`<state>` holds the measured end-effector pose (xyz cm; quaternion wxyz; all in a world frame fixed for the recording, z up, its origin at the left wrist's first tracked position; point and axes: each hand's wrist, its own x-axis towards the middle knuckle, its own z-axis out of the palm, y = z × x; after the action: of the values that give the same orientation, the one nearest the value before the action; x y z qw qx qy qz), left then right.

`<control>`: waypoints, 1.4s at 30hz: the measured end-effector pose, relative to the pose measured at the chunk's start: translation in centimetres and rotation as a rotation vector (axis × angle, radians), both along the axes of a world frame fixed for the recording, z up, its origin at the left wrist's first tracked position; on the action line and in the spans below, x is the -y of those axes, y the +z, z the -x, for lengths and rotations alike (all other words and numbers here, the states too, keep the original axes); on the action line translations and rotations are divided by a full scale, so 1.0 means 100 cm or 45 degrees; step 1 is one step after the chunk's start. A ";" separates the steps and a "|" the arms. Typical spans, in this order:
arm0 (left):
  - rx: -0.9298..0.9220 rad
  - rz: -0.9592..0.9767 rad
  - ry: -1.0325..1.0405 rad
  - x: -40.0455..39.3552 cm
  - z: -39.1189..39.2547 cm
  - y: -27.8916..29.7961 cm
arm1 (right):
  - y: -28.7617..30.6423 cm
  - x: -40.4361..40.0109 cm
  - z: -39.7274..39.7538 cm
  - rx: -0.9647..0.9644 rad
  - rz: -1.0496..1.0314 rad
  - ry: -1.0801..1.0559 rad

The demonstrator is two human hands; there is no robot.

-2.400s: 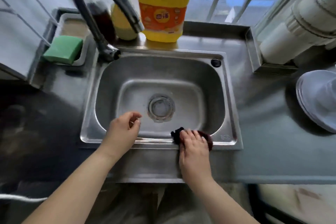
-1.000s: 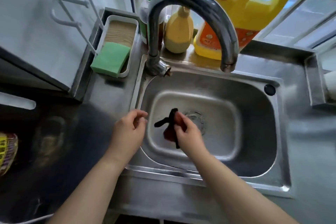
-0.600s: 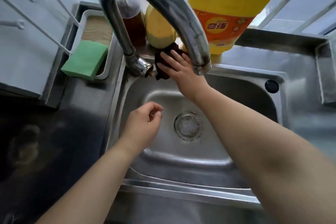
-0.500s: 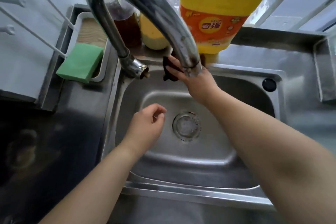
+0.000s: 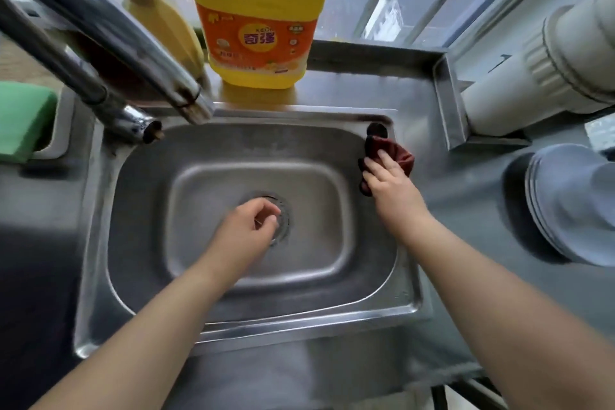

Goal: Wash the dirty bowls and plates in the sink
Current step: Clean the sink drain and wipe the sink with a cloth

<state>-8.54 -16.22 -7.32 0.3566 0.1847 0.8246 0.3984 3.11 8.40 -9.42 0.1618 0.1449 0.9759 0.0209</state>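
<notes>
Two hands over the sink, and not a dish in the basin! The right hand presses a dark red cloth flat against the sink's right rim, fingers straight and lying together on top of it, just below the overflow hole. The left hand hovers above the drain, fingers loosely curled, thumb near the fingertips, holding nothing. The stack of plates and bowls sits upside down on the table at far right, well apart from both hands.

Risks from here, as I judge them: a wide swipe of that cloth along the wet rim could carry the right forearm toward the stack and knock it. The cloth could also slip off the rim into the basin. The tap spout hangs close overhead, easy to bump when rising, and the yellow detergent jug stands just behind it.
</notes>
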 end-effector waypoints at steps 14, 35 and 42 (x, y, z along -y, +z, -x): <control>0.017 0.138 -0.111 0.066 0.006 0.005 | 0.038 0.060 -0.046 0.754 0.016 -0.048; -0.012 0.032 0.361 0.162 0.028 0.012 | 0.015 0.247 0.052 0.627 1.351 -0.449; -0.037 0.042 0.460 0.173 0.034 0.015 | 0.003 0.288 0.066 0.320 1.507 -0.813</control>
<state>-11.95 -33.57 -5.81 0.2701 0.0334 0.8559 0.4397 -3.52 -20.45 -9.16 0.3241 0.3093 0.7063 -0.5481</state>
